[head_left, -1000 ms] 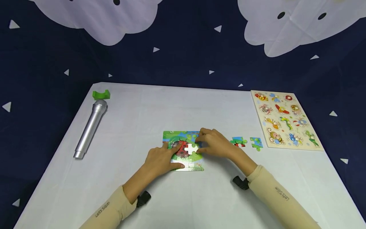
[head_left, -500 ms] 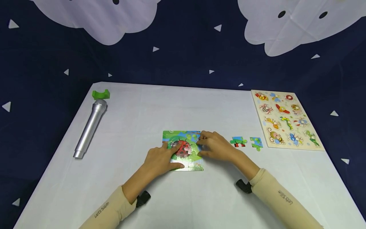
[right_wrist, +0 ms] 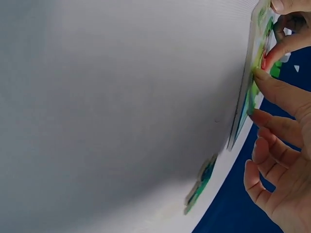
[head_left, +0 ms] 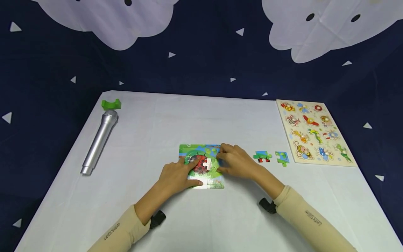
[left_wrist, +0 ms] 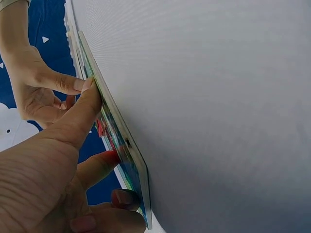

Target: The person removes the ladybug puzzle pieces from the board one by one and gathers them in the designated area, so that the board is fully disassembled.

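Note:
In the head view, a ladybug jigsaw puzzle [head_left: 214, 183] lies flat on the white table. My left hand [head_left: 175, 176] rests on its left side, thumb and index finger spread over the picture. At the right side, my right hand [head_left: 237, 160] pinches a green puzzle piece [head_left: 214, 165] between thumb and index finger, right over the ladybug's right edge. A whitish, piece-shaped patch shows beside it. The right wrist view has that thumb and index fingertip at the puzzle's surface, the other fingers loosely bent. Two loose puzzle pieces [head_left: 262, 156] lie to the right.
A wooden insect peg board [head_left: 291, 138] lies at the back right. Far left, a silver toy microphone [head_left: 100, 141] points toward a green curved block [head_left: 111, 104]. A dark curtain with clouds hangs behind the table.
My right hand has shifted slightly right over the puzzle. The whitish patch by the ladybug was large, then vanished, and now shows smaller. My left hand stays in place.

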`<state>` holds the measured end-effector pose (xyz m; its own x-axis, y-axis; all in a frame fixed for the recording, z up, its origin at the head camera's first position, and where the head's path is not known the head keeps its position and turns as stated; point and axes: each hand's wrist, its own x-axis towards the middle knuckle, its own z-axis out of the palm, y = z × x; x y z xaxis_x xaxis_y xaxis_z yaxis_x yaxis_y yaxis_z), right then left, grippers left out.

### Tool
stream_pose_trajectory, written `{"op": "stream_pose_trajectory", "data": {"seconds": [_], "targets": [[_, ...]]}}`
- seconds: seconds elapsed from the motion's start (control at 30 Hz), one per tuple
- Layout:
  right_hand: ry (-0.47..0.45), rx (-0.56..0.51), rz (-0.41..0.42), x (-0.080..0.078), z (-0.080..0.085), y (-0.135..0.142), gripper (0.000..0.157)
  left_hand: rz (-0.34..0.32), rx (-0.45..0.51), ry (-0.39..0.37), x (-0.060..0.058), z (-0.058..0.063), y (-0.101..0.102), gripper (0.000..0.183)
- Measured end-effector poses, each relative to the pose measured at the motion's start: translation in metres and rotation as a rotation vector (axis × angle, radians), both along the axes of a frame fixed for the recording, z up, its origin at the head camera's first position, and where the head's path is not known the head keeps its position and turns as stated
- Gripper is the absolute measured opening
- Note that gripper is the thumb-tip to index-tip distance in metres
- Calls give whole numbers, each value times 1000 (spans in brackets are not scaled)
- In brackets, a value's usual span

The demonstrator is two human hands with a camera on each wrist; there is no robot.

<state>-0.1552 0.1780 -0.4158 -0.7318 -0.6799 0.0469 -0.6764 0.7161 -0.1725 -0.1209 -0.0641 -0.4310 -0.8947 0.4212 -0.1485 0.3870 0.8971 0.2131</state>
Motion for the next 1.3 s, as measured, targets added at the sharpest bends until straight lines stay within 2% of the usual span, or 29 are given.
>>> {"op": "stream_pose_trajectory", "data": {"seconds": [0.37,0.5,0.77,0.97,1.07,1.2,1.3], "targets": [[70,130,57,-3,12,-12,25,0,12,1,-1,1,0,86],[63,177,97,-6,16,-14,16,-3,17,1,-1,1,1,86],[-9,269,155,-20,22,-22,26,-1,29,-8,-1,0,0,85],[-115,242,149,-24,20,-24,27,-1,37,-11,0,0,-1,85],[-85,227,152,-22,18,-22,28,3,45,-20,0,0,-1,85],[22,231,175,-19,16,-18,31,8,44,-20,1,0,0,85],[60,226,171,-16,16,-17,31,9,38,-8,1,0,0,85]]}}
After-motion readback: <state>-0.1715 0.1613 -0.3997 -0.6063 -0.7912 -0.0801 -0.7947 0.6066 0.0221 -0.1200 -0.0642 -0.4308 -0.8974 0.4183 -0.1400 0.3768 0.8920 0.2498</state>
